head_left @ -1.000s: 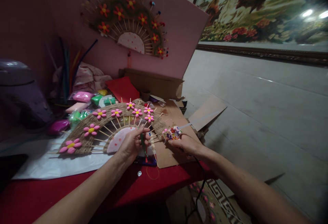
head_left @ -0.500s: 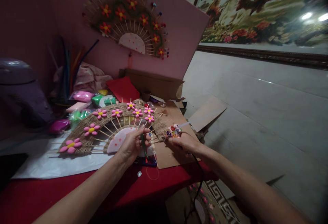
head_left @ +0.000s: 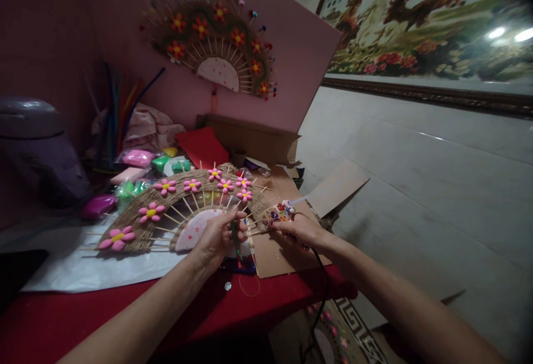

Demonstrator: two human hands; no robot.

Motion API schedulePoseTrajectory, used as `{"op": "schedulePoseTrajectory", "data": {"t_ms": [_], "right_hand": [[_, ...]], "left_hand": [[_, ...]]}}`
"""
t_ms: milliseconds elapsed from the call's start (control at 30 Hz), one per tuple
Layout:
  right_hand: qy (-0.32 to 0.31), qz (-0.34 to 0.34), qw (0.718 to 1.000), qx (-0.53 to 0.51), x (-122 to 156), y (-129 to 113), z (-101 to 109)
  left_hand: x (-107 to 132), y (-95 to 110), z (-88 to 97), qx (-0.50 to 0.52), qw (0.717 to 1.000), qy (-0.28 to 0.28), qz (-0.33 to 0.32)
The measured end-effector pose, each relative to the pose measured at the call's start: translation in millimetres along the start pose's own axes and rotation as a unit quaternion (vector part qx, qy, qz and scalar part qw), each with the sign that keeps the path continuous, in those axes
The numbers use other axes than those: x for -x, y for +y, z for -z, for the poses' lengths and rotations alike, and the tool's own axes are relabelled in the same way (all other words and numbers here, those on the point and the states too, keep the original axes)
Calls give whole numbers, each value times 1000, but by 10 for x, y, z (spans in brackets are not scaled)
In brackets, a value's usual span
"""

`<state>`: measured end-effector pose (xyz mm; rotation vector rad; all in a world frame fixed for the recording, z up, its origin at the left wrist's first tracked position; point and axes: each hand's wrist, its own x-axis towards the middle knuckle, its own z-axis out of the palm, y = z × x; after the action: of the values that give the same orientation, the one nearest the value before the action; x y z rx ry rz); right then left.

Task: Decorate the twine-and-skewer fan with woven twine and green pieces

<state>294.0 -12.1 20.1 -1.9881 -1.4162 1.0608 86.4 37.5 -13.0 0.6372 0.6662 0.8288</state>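
A half-round jute fan (head_left: pixel 175 208) with wooden sticks and pink clay flowers lies on white paper (head_left: pixel 83 264) on a red table (head_left: pixel 125 314). My left hand (head_left: pixel 219 235) rests on the fan's right end, fingers pinched on a thin green stick-like piece. My right hand (head_left: pixel 300 229) grips a hot glue gun (head_left: pixel 280 212) with a flower-patterned body. A black cord hangs down from it. The gun's nozzle points at the fan's right edge, close to my left fingers.
A finished fan with orange flowers (head_left: pixel 216 41) hangs on a pink board. Clay packets (head_left: pixel 135 158), pipe cleaners (head_left: pixel 119 114), red sheet (head_left: pixel 202 147), cardboard box (head_left: pixel 254 139) and a cardboard sheet (head_left: pixel 283 242) crowd the table. A purple appliance (head_left: pixel 37 153) stands left. A framed picture (head_left: pixel 425 25) hangs at right.
My right hand with the glue gun has crept slightly left toward the fan's edge. The view has tilted a little; my left hand has stayed put.
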Motion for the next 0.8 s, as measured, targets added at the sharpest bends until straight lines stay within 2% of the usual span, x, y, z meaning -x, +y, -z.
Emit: {"op": "schedulePoseTrajectory", "data": {"t_ms": [133, 367, 800], "right_hand": [[-1, -21, 1000, 5, -28, -6, 11], [6, 2, 1000, 1, -72, -1, 37], [-14, -29, 999, -16, -48, -131, 114]], "left_hand": [[-1, -10, 9, -4, 1000, 0, -7], [-15, -36, 42, -11, 1000, 1, -8], [1, -25, 35, -13, 1000, -4, -9]]}}
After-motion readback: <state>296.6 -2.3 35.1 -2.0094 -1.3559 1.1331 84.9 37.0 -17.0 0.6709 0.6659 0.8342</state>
